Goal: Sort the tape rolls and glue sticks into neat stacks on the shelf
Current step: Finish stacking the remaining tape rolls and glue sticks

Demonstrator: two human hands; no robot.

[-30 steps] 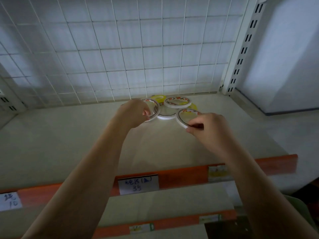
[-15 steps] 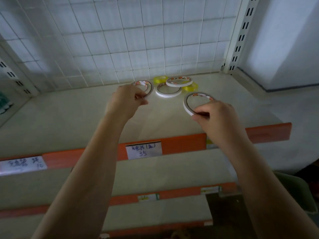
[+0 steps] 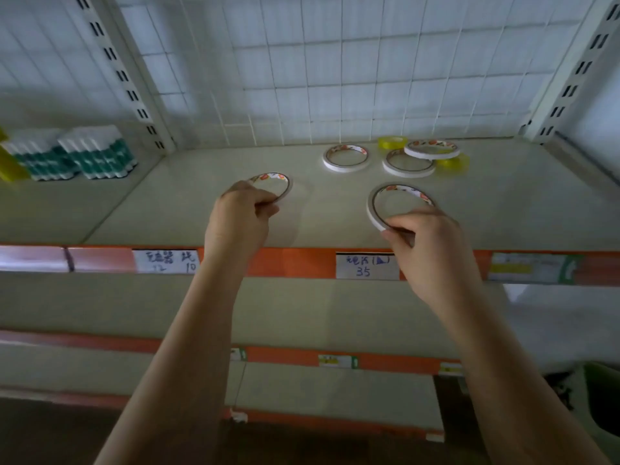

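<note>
Left hand (image 3: 240,213) and right hand (image 3: 424,236) each pinching a thin white tape ring (image 3: 272,186) (image 3: 396,203); loose pinches risk slipping, rolling off the shelf (image 3: 503,209).

Wire grid panel (image 3: 335,62) backs shelf bay. Slotted uprights at left (image 3: 124,75) and right (image 3: 577,68) of it. Orange price rail (image 3: 295,263) along front edge, carrying handwritten label "35" (image 3: 367,266), second handwritten label (image 3: 166,261) further left, printed yellow-green tag (image 3: 533,267) at right. Lower orange rail (image 3: 288,355) below, with small tags (image 3: 337,360). Green bin (image 3: 600,397) at bottom right, partly cut off.
</note>
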